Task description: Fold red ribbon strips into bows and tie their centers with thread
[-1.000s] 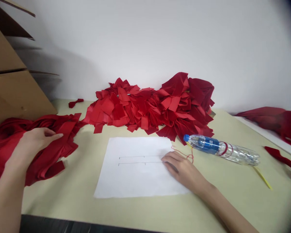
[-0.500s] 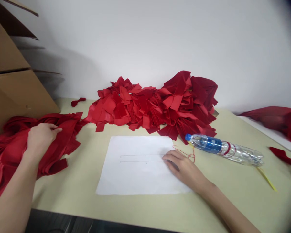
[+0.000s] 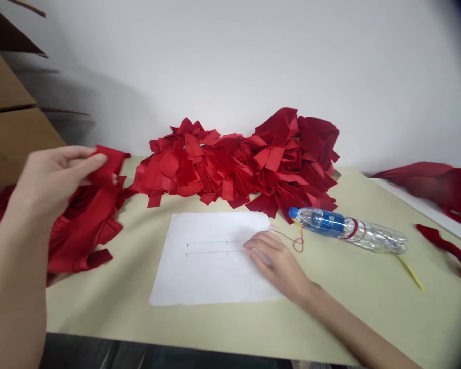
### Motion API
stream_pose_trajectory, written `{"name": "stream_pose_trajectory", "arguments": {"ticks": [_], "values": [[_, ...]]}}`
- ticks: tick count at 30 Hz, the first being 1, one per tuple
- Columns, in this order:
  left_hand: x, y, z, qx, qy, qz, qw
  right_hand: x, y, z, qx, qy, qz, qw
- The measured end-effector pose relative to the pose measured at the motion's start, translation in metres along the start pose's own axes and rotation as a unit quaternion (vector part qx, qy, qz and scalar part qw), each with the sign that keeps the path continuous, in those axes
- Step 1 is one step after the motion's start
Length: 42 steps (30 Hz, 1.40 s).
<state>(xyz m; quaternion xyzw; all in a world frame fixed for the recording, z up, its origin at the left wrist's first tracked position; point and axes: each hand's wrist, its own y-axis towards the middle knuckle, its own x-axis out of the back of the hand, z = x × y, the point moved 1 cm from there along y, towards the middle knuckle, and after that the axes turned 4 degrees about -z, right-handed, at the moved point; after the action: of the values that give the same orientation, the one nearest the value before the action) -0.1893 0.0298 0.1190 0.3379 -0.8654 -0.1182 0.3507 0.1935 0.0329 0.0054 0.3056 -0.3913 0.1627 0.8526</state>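
My left hand (image 3: 48,177) has a red fabric piece (image 3: 109,163) pinched between thumb and fingers, raised over the loose red pile (image 3: 84,225) beside the cardboard box (image 3: 15,143). To do this well, I'd say, I want a light pinch close to the edge so the fabric stays flat, and a quick check that no second layer clings to it. My right hand (image 3: 274,264) rests on the right side of the white sheet (image 3: 200,284), fingers bent and close together; gentle, even pressure there should stop the paper sliding on the desk (image 3: 292,328) without creasing it or covering more of its ruled lines (image 3: 207,243).

As for what I can't make out: at left, the box and pile run out of view, and I can't tell whether I have one layer or several; a small pale spot under the fabric is unclear. My right fingers cover the lines' far ends, and I can't tell whether they hold anything. The red thread (image 3: 300,243) lies between that hand and the plastic bottle (image 3: 322,223), its near end hard to trace. At far right, the red cloth (image 3: 438,179) is blurred and cut off.
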Motion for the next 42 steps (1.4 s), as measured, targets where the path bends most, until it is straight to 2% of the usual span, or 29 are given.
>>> {"name": "stream_pose_trajectory", "arguments": {"ticks": [1, 2, 4, 5, 6, 7, 8, 10, 14, 17, 19, 24, 27, 29, 30, 32, 34, 35, 37, 39, 42], "values": [[-0.01, -0.009, -0.016, 0.003, -0.076, 0.067, 0.995, -0.004, 0.005, 0.009, -0.015, 0.082, 0.041, 0.996], [-0.022, -0.02, -0.031, -0.006, -0.124, 0.146, 0.981, -0.009, 0.011, 0.018, -0.03, 0.175, 0.09, 0.98], [-0.046, -0.043, -0.059, -0.054, -0.146, 0.323, 0.933, -0.016, 0.027, 0.035, -0.041, 0.366, 0.168, 0.914], [-0.058, -0.055, -0.07, -0.073, -0.136, 0.417, 0.896, -0.017, 0.036, 0.042, -0.047, 0.444, 0.177, 0.877], [-0.067, -0.065, -0.077, -0.091, -0.136, 0.462, 0.872, -0.017, 0.044, 0.047, -0.059, 0.503, 0.162, 0.847], [-0.075, -0.072, -0.082, -0.1, -0.137, 0.483, 0.859, -0.015, 0.052, 0.049, -0.074, 0.543, 0.134, 0.826], [-0.08, -0.076, -0.084, -0.104, -0.143, 0.498, 0.849, -0.012, 0.059, 0.05, -0.091, 0.564, 0.103, 0.815], [-0.086, -0.079, -0.082, -0.097, -0.16, 0.516, 0.836, -0.001, 0.067, 0.047, -0.127, 0.571, 0.042, 0.81], [-0.086, -0.073, -0.069, -0.035, -0.189, 0.567, 0.801, 0.026, 0.068, 0.026, -0.194, 0.528, -0.065, 0.824], [-0.086, -0.067, -0.053, 0.018, -0.199, 0.591, 0.781, 0.047, 0.061, 0.001, -0.219, 0.426, -0.147, 0.865], [-0.089, -0.063, -0.038, 0.042, -0.185, 0.6, 0.777, 0.062, 0.055, -0.021, -0.228, 0.35, -0.221, 0.881], [-0.104, -0.053, 0.004, 0.098, -0.155, 0.571, 0.8, 0.1, 0.039, -0.076, -0.247, 0.172, -0.387, 0.872], [-0.12, -0.059, 0.011, 0.155, -0.189, 0.555, 0.795, 0.106, 0.034, -0.082, -0.194, 0.009, -0.426, 0.883], [-0.13, -0.072, 0.003, 0.183, -0.22, 0.554, 0.782, 0.094, 0.034, -0.07, -0.127, -0.103, -0.405, 0.9], [-0.135, -0.08, -0.004, 0.187, -0.235, 0.559, 0.773, 0.084, 0.035, -0.06, -0.098, -0.135, -0.374, 0.912], [-0.142, -0.098, -0.02, 0.191, -0.265, 0.582, 0.745, 0.056, 0.037, -0.035, -0.074, -0.116, -0.231, 0.963], [-0.148, -0.115, -0.035, 0.203, -0.297, 0.586, 0.726, 0.027, 0.038, -0.008, -0.048, -0.063, -0.109, 0.991], [-0.149, -0.122, -0.04, 0.211, -0.314, 0.59, 0.713, 0.015, 0.037, 0.004, -0.029, -0.05, -0.041, 0.997], [-0.151, -0.131, -0.046, 0.221, -0.355, 0.596, 0.686, -0.002, 0.034, 0.023, -0.002, -0.05, 0.045, 0.998], [-0.152, -0.136, -0.046, 0.226, -0.388, 0.609, 0.654, -0.008, 0.03, 0.033, 0.021, -0.061, 0.088, 0.994], [-0.149, -0.135, -0.04, 0.252, -0.416, 0.622, 0.614, -0.008, 0.028, 0.034, 0.069, -0.081, 0.114, 0.988]]}}
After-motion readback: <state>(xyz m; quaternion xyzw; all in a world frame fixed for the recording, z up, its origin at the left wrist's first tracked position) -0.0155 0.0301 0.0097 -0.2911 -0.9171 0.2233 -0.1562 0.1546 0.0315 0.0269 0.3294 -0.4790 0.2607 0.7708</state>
